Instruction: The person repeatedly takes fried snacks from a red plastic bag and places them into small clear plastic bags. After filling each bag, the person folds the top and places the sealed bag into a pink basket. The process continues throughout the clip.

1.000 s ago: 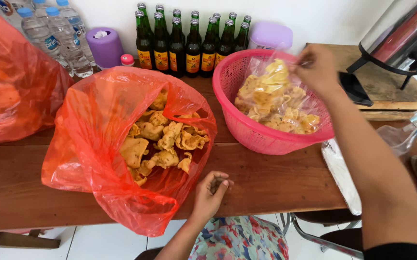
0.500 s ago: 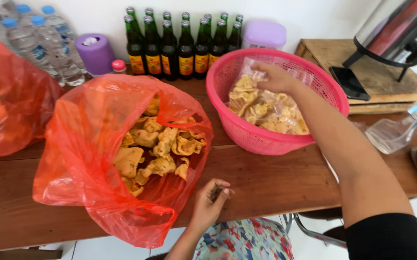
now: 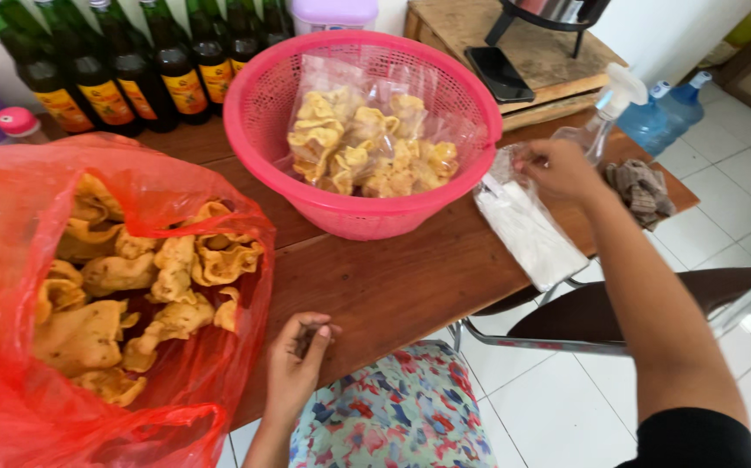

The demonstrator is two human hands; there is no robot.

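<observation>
My right hand (image 3: 562, 169) reaches to the right of the pink basket (image 3: 258, 130) and pinches the top edge of a stack of empty clear plastic bags (image 3: 527, 234) lying on the wooden table (image 3: 393, 277). The basket holds sealed clear bags of yellow crackers (image 3: 367, 147). My left hand (image 3: 297, 364) rests at the table's near edge, beside the open red plastic bag (image 3: 12, 416) full of loose yellow crackers (image 3: 159, 286). Its fingers are curled around something small and dark that I cannot make out.
A row of dark green bottles (image 3: 124, 69) stands along the back. A clear spray bottle (image 3: 605, 108), a grey cloth (image 3: 640, 186) and a black phone (image 3: 497, 74) lie at the right. A chair (image 3: 618, 312) stands beside the table, with blue water jugs (image 3: 666, 113) on the floor beyond.
My right hand has left the pink basket and moved right to the stack of clear bags. The view has shifted right and down. My left hand stays put.
</observation>
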